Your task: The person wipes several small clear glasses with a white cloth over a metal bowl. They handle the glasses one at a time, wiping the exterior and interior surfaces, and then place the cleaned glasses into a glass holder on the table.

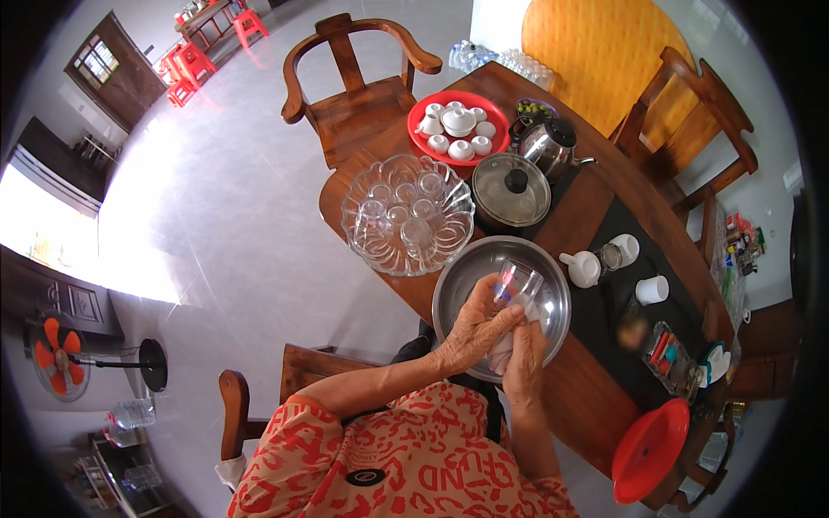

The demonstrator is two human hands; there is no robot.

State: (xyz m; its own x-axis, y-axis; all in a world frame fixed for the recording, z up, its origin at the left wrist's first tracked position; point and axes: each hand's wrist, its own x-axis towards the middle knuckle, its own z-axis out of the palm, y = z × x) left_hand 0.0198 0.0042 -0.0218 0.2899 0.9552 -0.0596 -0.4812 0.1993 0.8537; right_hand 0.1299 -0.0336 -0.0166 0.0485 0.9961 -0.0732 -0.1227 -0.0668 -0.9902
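Observation:
A clear drinking glass is tilted over a wide stainless steel basin. My left hand is closed around the glass, its thumb lying across the lower part. Close against it, my right hand is closed on a pale, crumpled cloth, partly hidden between the two hands. The fingers of the right hand are mostly covered by the left. Left of the basin stands a scalloped glass bowl with several clear glasses in it.
Behind the basin are a lidded pot, a steel kettle and a red tray of white teaware. Rightward on the wooden table sit a white teapot, a white cup and a red plate. A wooden armchair stands beyond.

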